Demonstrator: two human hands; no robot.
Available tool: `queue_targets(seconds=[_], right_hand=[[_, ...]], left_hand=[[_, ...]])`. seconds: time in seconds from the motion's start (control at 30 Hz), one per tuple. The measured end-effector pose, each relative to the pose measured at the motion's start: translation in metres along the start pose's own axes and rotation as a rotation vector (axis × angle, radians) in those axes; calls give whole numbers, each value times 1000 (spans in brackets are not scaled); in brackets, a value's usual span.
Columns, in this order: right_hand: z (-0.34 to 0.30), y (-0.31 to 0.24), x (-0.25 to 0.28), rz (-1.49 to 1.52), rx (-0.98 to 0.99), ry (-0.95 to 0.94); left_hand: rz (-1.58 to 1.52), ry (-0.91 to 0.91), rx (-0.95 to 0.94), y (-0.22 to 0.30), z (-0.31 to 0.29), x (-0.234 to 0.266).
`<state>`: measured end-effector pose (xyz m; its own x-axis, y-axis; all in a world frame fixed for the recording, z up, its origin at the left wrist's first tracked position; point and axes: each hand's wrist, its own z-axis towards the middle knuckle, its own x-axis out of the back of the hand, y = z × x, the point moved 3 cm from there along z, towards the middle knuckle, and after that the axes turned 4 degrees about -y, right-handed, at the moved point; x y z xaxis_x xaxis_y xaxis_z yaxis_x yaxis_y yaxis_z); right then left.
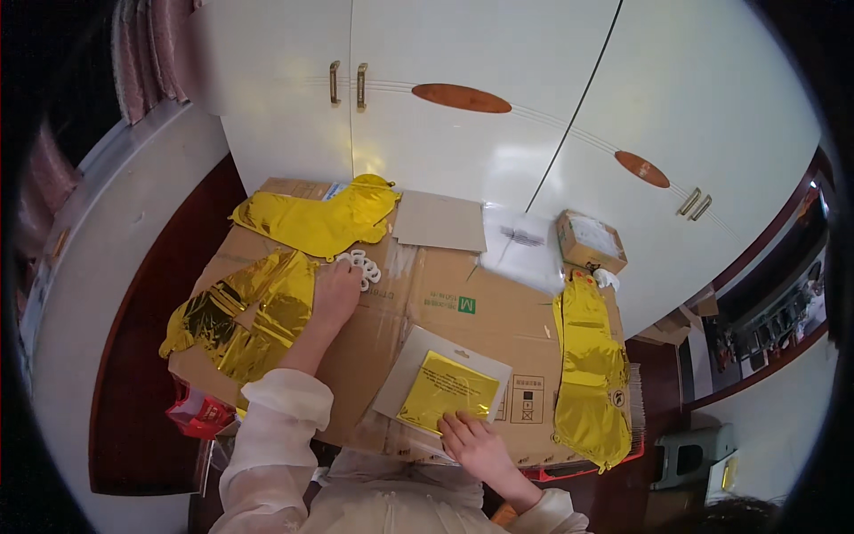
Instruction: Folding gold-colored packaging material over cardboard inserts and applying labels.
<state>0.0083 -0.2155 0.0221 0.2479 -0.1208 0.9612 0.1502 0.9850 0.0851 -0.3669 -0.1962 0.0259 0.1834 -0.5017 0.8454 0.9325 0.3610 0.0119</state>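
My left hand (336, 295) is closed, its fingertips among a small pile of white rings (365, 265) on a cardboard surface; the fingers look pinched on a ring, partly hidden by the hand. In front of me lies a flat packet (449, 389), a pale card with a hang hole and a folded gold foil sheet. My right hand (473, 445) grips its lower edge, fingers on top and thumb out of sight. Gold foil balloons lie flat: one far left (311, 218), one by my left forearm (258, 307), one along the right edge (590, 374).
Flattened cardboard (356, 392) covers the work surface. Behind the rings lie a grey card (440, 221) and a clear plastic sheet (525, 249). A small box (591, 240) stands at the back right. White cupboard doors (445, 53) rise behind, and a red bag (200, 412) sits lower left.
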Motion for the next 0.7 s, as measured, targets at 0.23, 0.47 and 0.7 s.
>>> queue_targets(seconds=[0.23,0.47,0.7], right_hand=[[9,-9,17,-25,-61,-29],[15,4,27,-46,-105,22],[34,17,57,-40,-159,105]], left_hand=[[-383,42,-134,87,-65,123],[-522,-254,-342,144,-154,153],[-287,-76,-401,180,-134,147]])
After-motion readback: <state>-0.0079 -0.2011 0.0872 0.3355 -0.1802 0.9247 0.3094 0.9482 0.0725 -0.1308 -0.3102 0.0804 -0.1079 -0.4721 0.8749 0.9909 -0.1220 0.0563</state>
